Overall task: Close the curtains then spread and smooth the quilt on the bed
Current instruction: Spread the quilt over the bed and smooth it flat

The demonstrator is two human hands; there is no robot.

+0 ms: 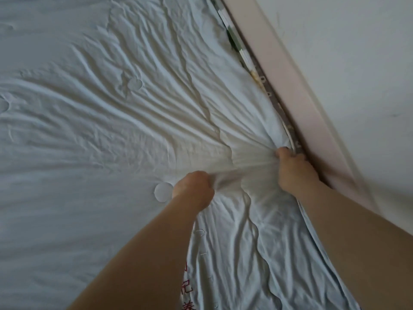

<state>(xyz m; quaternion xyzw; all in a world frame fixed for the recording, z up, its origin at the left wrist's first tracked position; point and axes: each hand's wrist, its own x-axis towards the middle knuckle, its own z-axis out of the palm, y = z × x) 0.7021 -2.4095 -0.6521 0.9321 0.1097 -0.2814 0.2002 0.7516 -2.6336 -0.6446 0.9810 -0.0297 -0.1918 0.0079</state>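
Note:
A pale blue-white quilt [111,113] covers nearly the whole view, with stitched round patches and long creases fanning out from my hands. My left hand [194,189] is shut on a bunch of the quilt near the middle of the frame. My right hand [292,166] grips the quilt's edge right beside the bed frame, its fingers tucked into the fabric. Red printed characters show on the quilt near the bottom, between my forearms. No curtains are in view.
A pinkish bed rail [297,95] runs diagonally along the quilt's right edge. Beyond it is a pale wall [357,63]. A strip of patterned sheet [234,41] shows in the gap between quilt and rail.

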